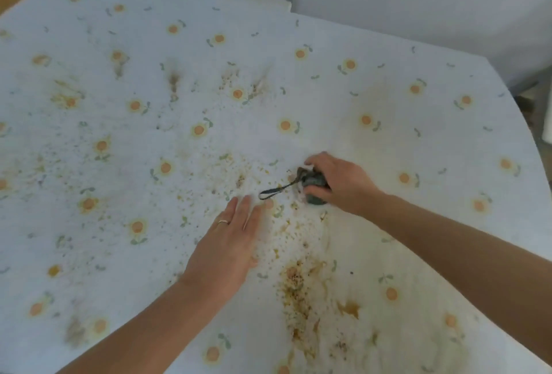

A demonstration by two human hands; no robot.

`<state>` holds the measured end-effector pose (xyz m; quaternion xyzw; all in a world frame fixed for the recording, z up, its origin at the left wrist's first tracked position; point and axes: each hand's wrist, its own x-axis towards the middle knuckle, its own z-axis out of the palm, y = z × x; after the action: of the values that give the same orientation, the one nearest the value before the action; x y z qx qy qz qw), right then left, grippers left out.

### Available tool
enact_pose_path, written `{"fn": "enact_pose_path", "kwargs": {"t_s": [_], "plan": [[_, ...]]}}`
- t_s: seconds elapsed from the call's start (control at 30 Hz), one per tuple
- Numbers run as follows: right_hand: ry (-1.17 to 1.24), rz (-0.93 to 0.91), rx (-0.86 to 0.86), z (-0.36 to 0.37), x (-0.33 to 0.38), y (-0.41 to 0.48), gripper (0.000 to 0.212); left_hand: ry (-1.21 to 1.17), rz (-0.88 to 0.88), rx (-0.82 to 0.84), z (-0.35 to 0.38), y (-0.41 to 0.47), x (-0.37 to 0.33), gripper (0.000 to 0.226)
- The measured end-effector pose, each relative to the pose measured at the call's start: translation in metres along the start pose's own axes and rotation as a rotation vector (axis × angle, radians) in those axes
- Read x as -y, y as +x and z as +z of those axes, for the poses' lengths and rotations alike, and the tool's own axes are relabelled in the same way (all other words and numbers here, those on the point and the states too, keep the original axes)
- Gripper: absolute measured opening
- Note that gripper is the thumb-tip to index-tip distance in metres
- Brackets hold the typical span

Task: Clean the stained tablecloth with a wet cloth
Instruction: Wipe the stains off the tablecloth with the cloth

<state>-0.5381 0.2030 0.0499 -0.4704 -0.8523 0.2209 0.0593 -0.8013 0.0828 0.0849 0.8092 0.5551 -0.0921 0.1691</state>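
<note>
The tablecloth covers the whole surface, spotted with brown stains and crumbs, heaviest near the front edge. The left hand lies flat with straight fingers, pinning the fabric. The right hand grips a balled dark cloth, its loop trailing left. To scrub well, keep the fabric pinned, press firmly, and work short strokes toward the heavy stain.

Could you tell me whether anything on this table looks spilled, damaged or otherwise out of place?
Yes: the tablecloth is badly soiled, brown stains and crumbs thickest toward the near edge. The right hand grips a balled dark cloth; the left hand lies flat.
</note>
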Motion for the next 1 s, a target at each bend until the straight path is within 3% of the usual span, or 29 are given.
{"fn": "enact_pose_path", "kwargs": {"t_s": [0.13,0.2,0.27,0.37,0.43,0.5,0.67,0.73,0.83,0.9,1.0], "plan": [[0.012,0.495,-0.285,-0.019,-0.046,0.041,0.03,0.063,0.029,0.05,0.004,-0.022,0.009,0.123],[0.005,0.567,-0.369,-0.009,-0.034,0.046,0.027,0.068,0.057,0.047,0.008,-0.027,0.006,0.127],[0.027,0.458,-0.287,0.008,-0.001,0.029,0.02,0.046,0.066,0.032,0.013,-0.03,0.001,0.135],[0.101,0.145,-0.04,0.034,0.053,-0.022,0.015,-0.008,0.025,0.08,0.026,-0.045,-0.008,0.141],[0.082,0.043,0.017,0.037,0.065,-0.045,0.016,0.004,-0.024,0.148,0.031,-0.062,-0.008,0.142],[0.023,0.15,-0.048,0.027,0.046,-0.038,0.018,0.016,-0.046,0.196,0.037,-0.075,-0.001,0.143],[0.004,0.676,-0.384,0.007,0.001,0.013,0.022,0.103,-0.119,0.25,0.037,-0.073,0.004,0.151],[-0.015,0.632,-0.365,0.024,0.028,0.013,0.02,0.092,-0.134,0.287,0.035,-0.066,0.0,0.147],[0.054,0.31,-0.178,0.055,0.095,-0.013,0.017,0.12,-0.143,0.288,0.033,-0.059,-0.005,0.138],[0.044,0.153,-0.151,0.062,0.109,-0.025,0.016,0.115,-0.15,0.304,0.032,-0.058,-0.006,0.134],[-0.029,0.296,-0.182,0.046,0.078,-0.004,0.019,0.118,-0.14,0.328,0.031,-0.058,-0.005,0.134]]}}
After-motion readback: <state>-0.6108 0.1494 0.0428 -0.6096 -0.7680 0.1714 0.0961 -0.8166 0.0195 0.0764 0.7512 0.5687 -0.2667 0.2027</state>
